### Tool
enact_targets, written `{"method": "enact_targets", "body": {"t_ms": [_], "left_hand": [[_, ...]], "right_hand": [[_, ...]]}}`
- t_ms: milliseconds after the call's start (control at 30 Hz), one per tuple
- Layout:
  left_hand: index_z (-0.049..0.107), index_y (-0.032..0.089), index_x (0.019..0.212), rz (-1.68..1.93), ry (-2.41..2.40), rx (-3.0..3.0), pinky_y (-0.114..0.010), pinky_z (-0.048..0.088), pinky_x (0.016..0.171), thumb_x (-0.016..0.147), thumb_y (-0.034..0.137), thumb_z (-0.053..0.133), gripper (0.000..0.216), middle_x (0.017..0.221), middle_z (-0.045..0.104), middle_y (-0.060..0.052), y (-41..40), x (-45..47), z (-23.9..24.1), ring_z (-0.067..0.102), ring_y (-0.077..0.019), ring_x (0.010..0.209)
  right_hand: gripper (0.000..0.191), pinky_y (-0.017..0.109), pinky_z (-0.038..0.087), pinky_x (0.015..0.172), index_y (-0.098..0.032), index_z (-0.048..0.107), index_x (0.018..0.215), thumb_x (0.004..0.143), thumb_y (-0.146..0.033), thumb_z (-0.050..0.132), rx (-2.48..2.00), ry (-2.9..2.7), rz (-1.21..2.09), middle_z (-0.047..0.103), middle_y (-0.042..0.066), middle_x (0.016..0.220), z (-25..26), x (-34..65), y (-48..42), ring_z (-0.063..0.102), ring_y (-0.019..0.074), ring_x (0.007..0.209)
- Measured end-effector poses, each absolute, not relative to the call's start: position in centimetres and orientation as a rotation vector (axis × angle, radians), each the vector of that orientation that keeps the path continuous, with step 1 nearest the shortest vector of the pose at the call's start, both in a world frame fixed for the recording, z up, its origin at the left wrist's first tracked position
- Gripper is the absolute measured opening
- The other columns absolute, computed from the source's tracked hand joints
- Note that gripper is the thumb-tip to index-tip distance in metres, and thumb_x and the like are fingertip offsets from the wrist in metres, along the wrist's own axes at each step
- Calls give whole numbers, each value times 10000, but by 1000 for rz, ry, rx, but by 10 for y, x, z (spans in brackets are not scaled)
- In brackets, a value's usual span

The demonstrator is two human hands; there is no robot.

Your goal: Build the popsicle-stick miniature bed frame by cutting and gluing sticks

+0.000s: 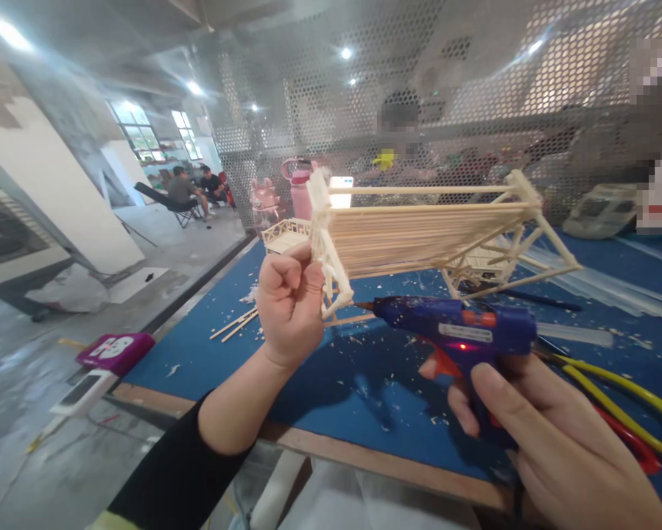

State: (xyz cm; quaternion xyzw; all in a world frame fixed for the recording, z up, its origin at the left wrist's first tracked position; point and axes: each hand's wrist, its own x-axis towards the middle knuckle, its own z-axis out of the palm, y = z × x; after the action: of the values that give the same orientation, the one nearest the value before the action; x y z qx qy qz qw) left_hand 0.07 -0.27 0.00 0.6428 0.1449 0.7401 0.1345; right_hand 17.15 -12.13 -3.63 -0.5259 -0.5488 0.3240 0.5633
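One stick model is held above the blue table: the left hand has its grip closed in a fist on the near end post. The right hand has its grip wrapped round one blue glue gun, nozzle just beside the model's lower corner. Two or three loose sticks lie left of the fist and one smaller stick frame stands behind; the right hand is cut off at the lower edge, and things behind the mesh screen are blurred.

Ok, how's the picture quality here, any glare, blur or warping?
Head view: ceiling lamps flare at top; the wide lens bends the edges; the right hand near the lens looks soft; stick frame and glue gun are sharp; shadows darken the blue table.
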Motion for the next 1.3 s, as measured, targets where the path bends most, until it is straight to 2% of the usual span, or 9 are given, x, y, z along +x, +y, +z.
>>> {"method": "enact_targets", "body": {"t_ms": [167,633,967,1167,1300], "left_hand": [[302,195,645,2151,451,1844,-211,419,584,751,310,636,369,698,512,30,-3,0,0,533,-85,646],[301,195,652,2166,425,1883,-218,417,595,755,275,638,362,713,518,27,-3,0,1,524,-85,653],[292,197,650,2168,451,1894,-222,423,591,761,321,628,374,724,532,21,-3,0,1,535,-92,661],[301,197,643,2170,499,1831,-227,425,602,736,337,650,387,728,538,16,-5,1,1,537,-94,658],[311,195,645,2180,499,1816,-226,418,600,739,327,648,374,739,548,16,-5,1,1,524,-85,637]], "right_hand": [[277,203,405,458,-206,536,743,842,-450,451,-1214,-1314,723,525,-22,551,-39,172,-121,469,94,473],[282,200,420,444,-192,570,803,839,-448,457,-1175,-1340,704,571,11,640,-35,165,-116,470,90,476],[302,193,413,453,-193,550,691,839,-441,463,-1203,-1337,693,511,-4,583,-38,170,-122,455,96,497],[296,212,415,475,-189,568,726,836,-443,464,-1218,-1323,706,537,10,647,-42,170,-121,468,102,517],[323,213,420,456,-195,588,678,810,-471,485,-1242,-1329,698,544,12,607,-42,173,-125,483,109,502]]}}
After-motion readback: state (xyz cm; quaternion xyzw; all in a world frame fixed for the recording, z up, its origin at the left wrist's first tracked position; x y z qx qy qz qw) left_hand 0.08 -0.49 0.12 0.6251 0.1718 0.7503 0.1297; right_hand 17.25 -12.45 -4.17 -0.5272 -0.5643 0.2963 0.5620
